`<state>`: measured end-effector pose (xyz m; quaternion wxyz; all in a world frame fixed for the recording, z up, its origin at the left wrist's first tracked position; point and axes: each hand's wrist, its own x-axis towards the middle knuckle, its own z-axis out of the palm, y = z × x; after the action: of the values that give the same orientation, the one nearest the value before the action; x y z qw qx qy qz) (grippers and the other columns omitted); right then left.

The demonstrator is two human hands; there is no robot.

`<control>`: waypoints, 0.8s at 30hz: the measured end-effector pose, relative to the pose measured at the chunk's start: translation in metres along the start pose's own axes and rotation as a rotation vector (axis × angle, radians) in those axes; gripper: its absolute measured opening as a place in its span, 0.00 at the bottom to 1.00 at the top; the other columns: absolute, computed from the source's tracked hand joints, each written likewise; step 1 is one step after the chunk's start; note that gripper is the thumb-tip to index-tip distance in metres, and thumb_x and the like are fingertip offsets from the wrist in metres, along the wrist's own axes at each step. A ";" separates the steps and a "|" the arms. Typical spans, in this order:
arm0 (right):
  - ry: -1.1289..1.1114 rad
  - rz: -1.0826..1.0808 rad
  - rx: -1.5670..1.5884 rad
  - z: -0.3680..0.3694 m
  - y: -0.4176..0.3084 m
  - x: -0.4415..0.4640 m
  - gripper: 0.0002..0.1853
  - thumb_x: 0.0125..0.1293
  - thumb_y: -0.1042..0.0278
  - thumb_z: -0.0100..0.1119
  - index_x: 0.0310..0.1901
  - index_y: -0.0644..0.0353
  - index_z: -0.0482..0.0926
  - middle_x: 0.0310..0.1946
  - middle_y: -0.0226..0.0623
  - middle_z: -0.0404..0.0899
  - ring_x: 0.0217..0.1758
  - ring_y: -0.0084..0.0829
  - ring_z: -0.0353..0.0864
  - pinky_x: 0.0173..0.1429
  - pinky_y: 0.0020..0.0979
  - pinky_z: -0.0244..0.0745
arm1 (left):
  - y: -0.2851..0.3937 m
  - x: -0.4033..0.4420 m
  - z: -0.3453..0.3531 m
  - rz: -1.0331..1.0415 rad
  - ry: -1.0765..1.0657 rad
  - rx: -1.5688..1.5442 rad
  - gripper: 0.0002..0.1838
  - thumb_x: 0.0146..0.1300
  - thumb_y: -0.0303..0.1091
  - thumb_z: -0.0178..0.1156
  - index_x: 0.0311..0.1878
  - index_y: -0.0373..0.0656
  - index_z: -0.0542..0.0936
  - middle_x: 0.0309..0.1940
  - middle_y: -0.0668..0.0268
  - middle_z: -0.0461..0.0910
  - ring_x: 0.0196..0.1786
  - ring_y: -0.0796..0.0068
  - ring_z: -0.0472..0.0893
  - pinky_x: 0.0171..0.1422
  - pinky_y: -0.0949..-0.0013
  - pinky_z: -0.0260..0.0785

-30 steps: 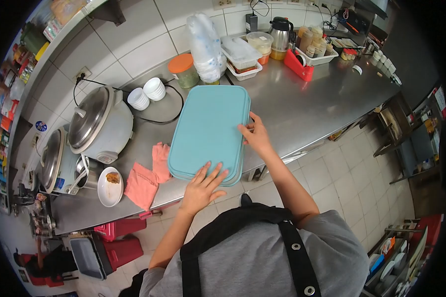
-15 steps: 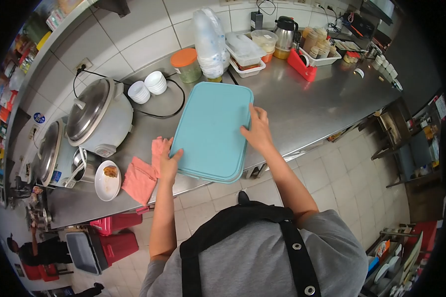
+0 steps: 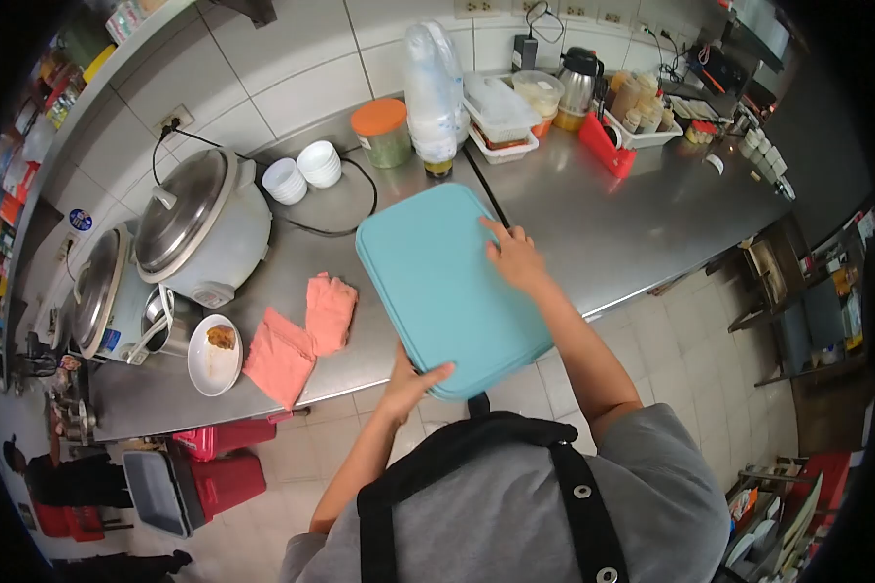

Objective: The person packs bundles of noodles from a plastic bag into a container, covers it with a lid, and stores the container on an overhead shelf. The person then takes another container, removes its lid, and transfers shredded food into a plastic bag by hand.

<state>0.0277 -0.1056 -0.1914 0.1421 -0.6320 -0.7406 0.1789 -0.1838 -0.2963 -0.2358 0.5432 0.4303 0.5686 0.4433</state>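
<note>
A teal rectangular plastic container with a lid [image 3: 457, 282] is held at a slant over the counter's front edge; its depth is hidden from above. My left hand [image 3: 410, 389] grips its near left corner, thumb on top and fingers underneath. At the right edge, my right hand [image 3: 517, 257] holds the container, with thumb and index finger on the lid and other fingers at the side. Two folded pink cloths [image 3: 280, 360] lie on the counter to the left, beside a white bowl [image 3: 215, 364] with a bit of brown food.
Two large rice cookers [image 3: 199, 228] line the left of the steel counter [image 3: 593, 262]. White cup stacks [image 3: 318, 163], an orange-lidded tub [image 3: 381, 133], bagged cups [image 3: 433, 92], a steel jug [image 3: 578, 83] and a red holder [image 3: 605, 146] stand along the wall. A person in dark clothes [image 3: 73, 476] is at lower left.
The container has turned counter-clockwise and come nearer my body. My left hand has moved right to its near corner, away from the cloths. My right hand has shifted slightly right.
</note>
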 end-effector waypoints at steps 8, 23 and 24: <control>0.237 -0.120 -0.033 0.023 -0.001 0.002 0.24 0.69 0.61 0.51 0.67 0.38 0.70 0.54 0.45 0.72 0.56 0.45 0.74 0.56 0.46 0.76 | 0.038 0.082 -0.062 -0.051 0.385 -0.091 0.58 0.60 0.64 0.65 0.77 0.32 0.47 0.57 0.57 0.73 0.47 0.71 0.73 0.46 0.68 0.67; 0.138 -0.414 0.161 -0.003 0.015 0.058 0.24 0.67 0.57 0.56 0.64 0.48 0.71 0.51 0.42 0.78 0.59 0.43 0.76 0.61 0.49 0.73 | 0.023 0.138 -0.070 -0.056 0.538 -0.195 0.25 0.67 0.50 0.65 0.49 0.37 0.71 0.36 0.65 0.75 0.33 0.74 0.76 0.31 0.66 0.72; 0.140 -0.414 0.072 -0.005 0.013 0.058 0.24 0.67 0.56 0.56 0.64 0.47 0.71 0.54 0.42 0.77 0.62 0.43 0.74 0.64 0.50 0.70 | 0.019 0.131 -0.068 -0.039 0.537 -0.207 0.25 0.67 0.50 0.65 0.49 0.38 0.70 0.36 0.66 0.74 0.33 0.74 0.76 0.31 0.66 0.73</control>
<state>0.0321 -0.0465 -0.1940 0.2493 -0.4718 -0.8360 0.1277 -0.2564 -0.1671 -0.2467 0.4228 0.2287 0.6518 0.5866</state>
